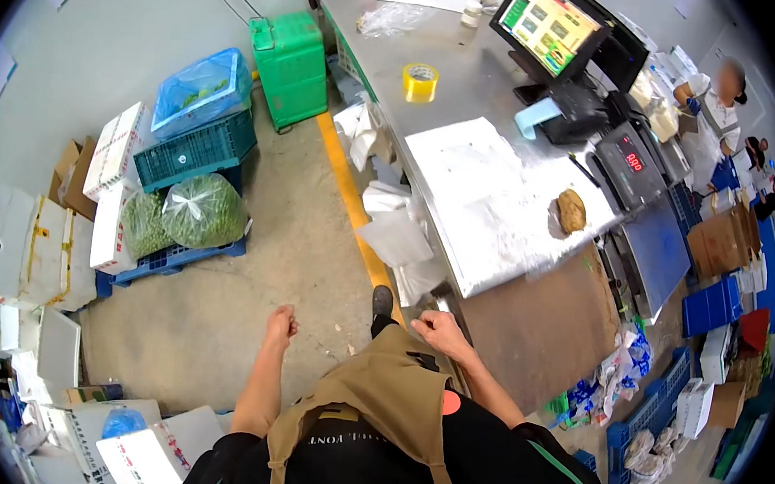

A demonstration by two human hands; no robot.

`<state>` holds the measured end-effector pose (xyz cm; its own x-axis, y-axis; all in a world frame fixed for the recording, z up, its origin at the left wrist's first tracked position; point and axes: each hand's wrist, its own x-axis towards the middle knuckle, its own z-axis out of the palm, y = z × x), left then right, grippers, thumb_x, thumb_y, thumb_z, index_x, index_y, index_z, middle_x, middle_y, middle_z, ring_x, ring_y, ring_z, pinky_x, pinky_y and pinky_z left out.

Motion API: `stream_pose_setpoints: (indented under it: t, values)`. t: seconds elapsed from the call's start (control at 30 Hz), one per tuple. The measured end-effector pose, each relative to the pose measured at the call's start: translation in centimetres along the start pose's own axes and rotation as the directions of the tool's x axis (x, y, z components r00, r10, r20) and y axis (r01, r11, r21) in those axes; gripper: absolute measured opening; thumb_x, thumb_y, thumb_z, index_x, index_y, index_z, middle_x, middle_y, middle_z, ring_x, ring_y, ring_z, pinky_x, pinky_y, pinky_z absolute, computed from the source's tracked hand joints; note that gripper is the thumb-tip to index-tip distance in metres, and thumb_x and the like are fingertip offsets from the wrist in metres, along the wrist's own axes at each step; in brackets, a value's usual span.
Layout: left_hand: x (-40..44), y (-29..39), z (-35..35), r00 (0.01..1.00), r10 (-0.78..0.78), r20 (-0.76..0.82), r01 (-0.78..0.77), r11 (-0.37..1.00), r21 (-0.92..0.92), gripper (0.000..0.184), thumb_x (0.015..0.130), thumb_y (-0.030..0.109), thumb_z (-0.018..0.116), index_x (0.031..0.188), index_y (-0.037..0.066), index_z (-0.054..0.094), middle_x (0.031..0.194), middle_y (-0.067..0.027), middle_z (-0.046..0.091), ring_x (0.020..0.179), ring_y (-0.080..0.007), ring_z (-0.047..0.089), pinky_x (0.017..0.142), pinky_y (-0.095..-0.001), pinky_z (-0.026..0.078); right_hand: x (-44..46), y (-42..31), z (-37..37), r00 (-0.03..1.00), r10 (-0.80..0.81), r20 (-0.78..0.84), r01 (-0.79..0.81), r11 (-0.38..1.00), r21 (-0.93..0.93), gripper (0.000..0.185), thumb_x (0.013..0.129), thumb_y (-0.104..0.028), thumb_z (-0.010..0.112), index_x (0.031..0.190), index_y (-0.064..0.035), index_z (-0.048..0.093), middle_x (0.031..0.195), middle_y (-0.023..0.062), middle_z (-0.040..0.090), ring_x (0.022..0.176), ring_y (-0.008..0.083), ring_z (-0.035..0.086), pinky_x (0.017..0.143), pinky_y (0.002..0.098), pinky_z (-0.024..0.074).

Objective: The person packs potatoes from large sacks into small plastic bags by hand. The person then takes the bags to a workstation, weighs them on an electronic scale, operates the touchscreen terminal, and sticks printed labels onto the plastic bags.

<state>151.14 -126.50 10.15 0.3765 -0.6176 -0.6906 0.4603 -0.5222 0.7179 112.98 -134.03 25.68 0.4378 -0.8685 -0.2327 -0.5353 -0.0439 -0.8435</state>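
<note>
My left hand [282, 323] hangs over the bare concrete floor with its fingers curled in, and nothing shows in it. My right hand [440, 332] is closed too, with no object visible in it, close to the near corner of the metal worktable [375, 50]. Nearest to that hand is a brown board [540, 331] at the table's near end. Beyond it, a brown potato-like tuber [571, 211] lies on a soiled white sheet [476, 213]. A scale display [630, 163] with red digits stands beside the sheet.
Yellow tape [420, 83] and a monitor [550, 27] are on the table. Left, bags of green vegetables [206, 211] sit on a blue pallet [163, 261], near a teal crate [196, 150] and a green bin [290, 71]. Another person [717, 104] stands at far right.
</note>
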Motion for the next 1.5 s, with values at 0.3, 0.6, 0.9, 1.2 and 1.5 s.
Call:
stream_pose_setpoints:
  t: [0.3, 0.6, 0.9, 1.2, 1.5]
  values:
    - [9.1, 7.9, 13.2, 0.976, -0.186, 0.111, 0.160, 0.964, 0.210, 0.019, 0.087, 0.014, 0.055, 0.101, 0.001, 0.056, 0.061, -0.0011, 0.047, 0.051, -0.0113, 0.045, 0.045, -0.0262, 0.038, 17.9, -7.0, -6.6, 0.987, -0.149, 0.054, 0.147, 0.989, 0.035, 0.022, 0.083, -0.019, 0.061, 0.084, 0.0026, 0.061, 0.063, 0.0139, 0.055, 0.056, 0.0212, 0.049, 0.057, 0.0328, 0.0424]
    - [25.2, 18.5, 20.0, 0.964, -0.139, 0.229, 0.044, 0.926, 0.375, 0.019, 0.085, 0.020, 0.058, 0.094, 0.003, 0.058, 0.063, -0.0019, 0.050, 0.051, -0.0129, 0.046, 0.043, -0.0281, 0.037, 27.4, -9.8, -12.2, 0.986, -0.004, -0.168, 0.017, 0.997, 0.078, 0.018, 0.081, -0.016, 0.062, 0.082, 0.0014, 0.061, 0.070, 0.0148, 0.058, 0.060, 0.0225, 0.054, 0.057, 0.0322, 0.0435]
    - [45.6, 37.6, 31.4, 0.920, 0.301, 0.251, -0.390, 0.631, 0.671, 0.050, 0.079, 0.036, 0.064, 0.111, -0.002, 0.055, 0.095, -0.0162, 0.062, 0.086, -0.0243, 0.060, 0.073, -0.0370, 0.047, 35.4, -10.5, -15.0, 0.812, 0.374, -0.447, -0.309, 0.927, 0.214, 0.021, 0.083, -0.016, 0.062, 0.083, 0.0047, 0.063, 0.071, 0.0091, 0.065, 0.069, 0.0148, 0.061, 0.067, 0.0269, 0.0469]
    - [55.3, 24.8, 37.4, 0.447, 0.566, 0.693, -0.878, 0.127, 0.462, 0.043, 0.088, 0.036, 0.055, 0.116, 0.004, 0.053, 0.104, -0.0212, 0.057, 0.094, -0.0293, 0.055, 0.083, -0.0372, 0.044, 41.8, -11.9, -16.3, 0.773, 0.456, -0.442, -0.475, 0.877, 0.075, 0.016, 0.083, -0.011, 0.061, 0.083, 0.0046, 0.061, 0.072, 0.0152, 0.062, 0.066, 0.0202, 0.060, 0.062, 0.0311, 0.0465]
    - [47.8, 27.1, 38.5, 0.912, -0.161, 0.377, 0.059, 0.962, 0.266, 0.042, 0.084, 0.027, 0.057, 0.119, 0.002, 0.055, 0.091, -0.0045, 0.062, 0.071, -0.0117, 0.052, 0.062, -0.0275, 0.044, 45.9, -8.9, -18.6, 0.875, 0.355, -0.330, -0.427, 0.887, -0.177, 0.014, 0.082, -0.008, 0.062, 0.094, -0.0014, 0.063, 0.084, 0.0105, 0.066, 0.075, 0.0189, 0.063, 0.059, 0.0313, 0.0504]
